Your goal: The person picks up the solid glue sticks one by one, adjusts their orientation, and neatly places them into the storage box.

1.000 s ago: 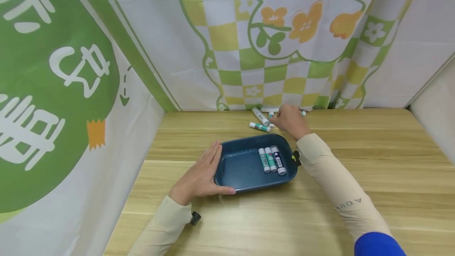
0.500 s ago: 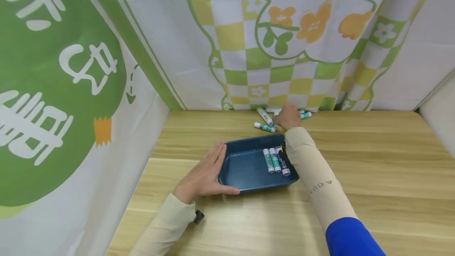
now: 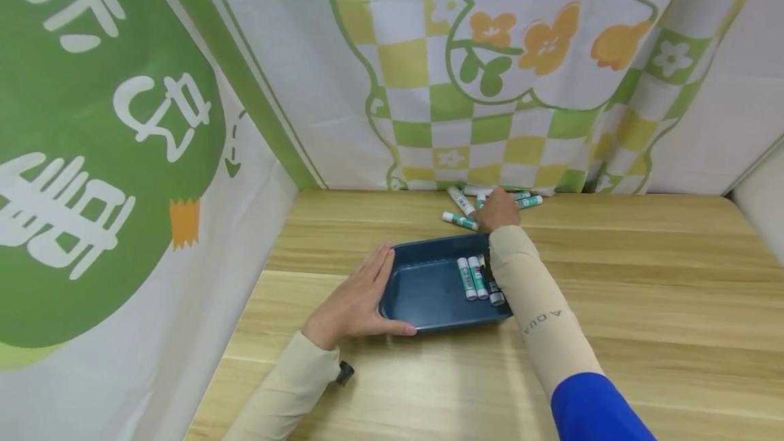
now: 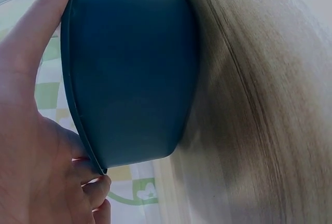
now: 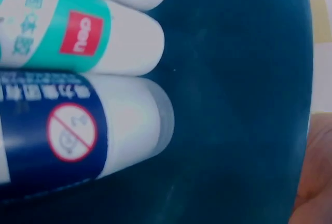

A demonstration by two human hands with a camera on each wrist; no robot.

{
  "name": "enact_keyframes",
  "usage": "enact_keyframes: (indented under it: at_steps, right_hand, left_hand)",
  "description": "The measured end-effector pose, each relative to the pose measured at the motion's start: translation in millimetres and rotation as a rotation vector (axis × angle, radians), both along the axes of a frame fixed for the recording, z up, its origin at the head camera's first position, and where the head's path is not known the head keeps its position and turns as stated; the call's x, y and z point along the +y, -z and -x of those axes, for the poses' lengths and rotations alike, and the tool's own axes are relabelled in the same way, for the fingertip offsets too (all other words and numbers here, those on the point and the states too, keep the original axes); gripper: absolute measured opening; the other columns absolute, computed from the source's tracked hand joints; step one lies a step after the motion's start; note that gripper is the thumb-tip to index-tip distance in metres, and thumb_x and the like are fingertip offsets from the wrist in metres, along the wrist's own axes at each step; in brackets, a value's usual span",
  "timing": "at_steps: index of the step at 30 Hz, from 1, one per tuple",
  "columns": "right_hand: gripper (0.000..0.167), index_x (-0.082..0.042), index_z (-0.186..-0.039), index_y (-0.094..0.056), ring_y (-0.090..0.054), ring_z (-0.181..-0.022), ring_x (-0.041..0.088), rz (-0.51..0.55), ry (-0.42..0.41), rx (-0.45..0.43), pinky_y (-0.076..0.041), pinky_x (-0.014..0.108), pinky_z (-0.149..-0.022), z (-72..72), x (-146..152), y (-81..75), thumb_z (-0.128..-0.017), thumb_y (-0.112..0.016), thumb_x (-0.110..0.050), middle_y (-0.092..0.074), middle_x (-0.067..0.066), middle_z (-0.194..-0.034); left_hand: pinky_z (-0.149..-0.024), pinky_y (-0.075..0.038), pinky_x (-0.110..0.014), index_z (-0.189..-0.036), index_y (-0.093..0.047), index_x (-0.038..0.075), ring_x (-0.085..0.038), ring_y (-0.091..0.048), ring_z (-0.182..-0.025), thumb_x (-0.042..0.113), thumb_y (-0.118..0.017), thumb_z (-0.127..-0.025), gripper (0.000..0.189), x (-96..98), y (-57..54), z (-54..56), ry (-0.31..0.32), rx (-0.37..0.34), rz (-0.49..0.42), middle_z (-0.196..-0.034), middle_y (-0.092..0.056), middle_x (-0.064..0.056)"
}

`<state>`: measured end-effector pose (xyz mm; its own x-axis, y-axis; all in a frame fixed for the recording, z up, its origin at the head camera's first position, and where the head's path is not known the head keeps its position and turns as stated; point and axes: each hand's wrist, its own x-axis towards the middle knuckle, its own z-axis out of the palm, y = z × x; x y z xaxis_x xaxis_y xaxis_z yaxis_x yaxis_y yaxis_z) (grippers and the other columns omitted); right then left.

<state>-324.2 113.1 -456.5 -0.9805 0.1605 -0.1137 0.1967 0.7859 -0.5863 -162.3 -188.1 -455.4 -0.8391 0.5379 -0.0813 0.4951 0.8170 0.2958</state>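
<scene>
My left hand [image 3: 352,301] holds the left end of a dark blue tray [image 3: 422,325], its thumb along the front rim and its fingers at the back left corner. In the left wrist view, fingers bend over the rim. Inside the tray lie two green-and-white glue sticks [image 3: 467,279] and a thicker navy-and-white glue stick [image 5: 57,130], side by side. Behind the tray, my right hand [image 3: 499,211] reaches down among loose glue sticks. A green-and-white glue stick [image 3: 481,201] shows beside its fingers. The fingertips are hidden, so any hold is unclear.
Around the right hand lie a grey-white glue stick [image 3: 461,201], a green one [image 3: 459,220] and another green one [image 3: 529,202]. A patterned curtain [image 3: 471,131] hangs at the wooden table's [image 3: 643,278] back edge. The right sleeve [image 3: 539,305] covers the tray's right end.
My right hand has drawn slightly nearer the tray among the glue sticks, and its forearm has swung left over the tray's right end. The left hand keeps its place on the tray.
</scene>
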Motion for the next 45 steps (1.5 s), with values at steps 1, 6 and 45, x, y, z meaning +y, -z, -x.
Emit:
enact_keyframes:
  at_steps: [1,6,45]
  right_hand:
    - [0.032,0.010,-0.110,-0.067,-0.074,-0.088,0.043,-0.007,0.002,-0.005,-0.064,0.051,-0.075,0.4,1.0,0.1,-0.096,-0.075,-0.019,-0.072,0.026,-0.097]
    - [0.023,0.004,-0.095,-0.065,-0.071,-0.090,0.042,0.004,0.010,-0.026,-0.060,0.049,-0.072,1.1,4.8,-3.7,-0.097,-0.073,-0.017,-0.067,0.020,-0.088]
    - [0.044,-0.013,-0.051,-0.058,-0.029,-0.047,0.008,0.017,-0.215,0.255,-0.029,0.025,-0.049,-74.9,31.6,-63.6,-0.090,-0.078,-0.021,-0.039,-0.008,-0.046]
  left_hand:
    - [-0.135,-0.017,-0.049,-0.169,-0.002,0.002,-0.028,-0.002,-0.168,0.087,-0.066,-0.078,0.141,0.1,-0.1,0.1,0.002,0.002,-0.003,-0.179,0.005,-0.013]
    - [-0.135,-0.017,-0.048,-0.169,-0.003,0.002,-0.028,-0.003,-0.168,0.087,-0.067,-0.078,0.140,-0.9,0.2,1.6,0.007,0.019,-0.008,-0.180,0.004,-0.014]
    - [-0.135,-0.017,-0.052,-0.169,-0.002,0.003,-0.030,-0.001,-0.168,0.085,-0.069,-0.078,0.140,0.0,1.4,1.9,0.000,-0.022,-0.036,-0.179,0.008,-0.011]
